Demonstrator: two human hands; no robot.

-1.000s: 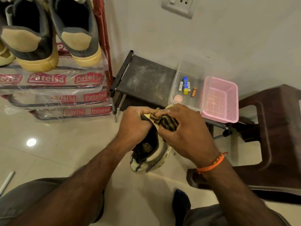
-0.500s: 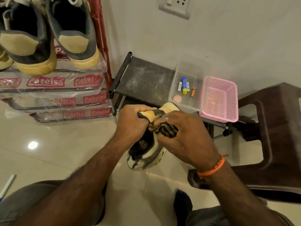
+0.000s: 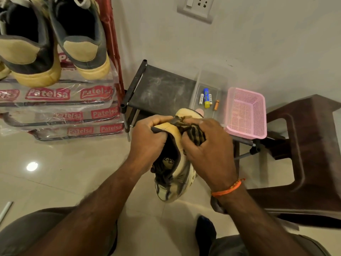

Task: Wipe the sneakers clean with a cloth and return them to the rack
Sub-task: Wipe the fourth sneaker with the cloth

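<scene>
From the head camera, looking down, a person's two bare hands held a cream and dark sneaker in the air above a pale tiled floor, heel end up and toe pointing down toward the person. The left hand had its fingers curled tight around the heel collar of the sneaker, gripping it. The right hand, with an orange thread band at the wrist, had its fingers bunched around a dark striped cloth and pressed it against the outer side of the sneaker near the heel.

Just behind the hands stood a low black rack with a dusty top shelf. On that shelf sat a clear plastic box holding a few small batteries, and a pink mesh basket was right beside it. A dark brown plastic stool stood at the right.

At upper left, a second pair of sneakers, grey with yellowish soles, rested heels outward on a stack of plastic-wrapped shelves printed with a red logo. A white wall socket was set in the wall above.
</scene>
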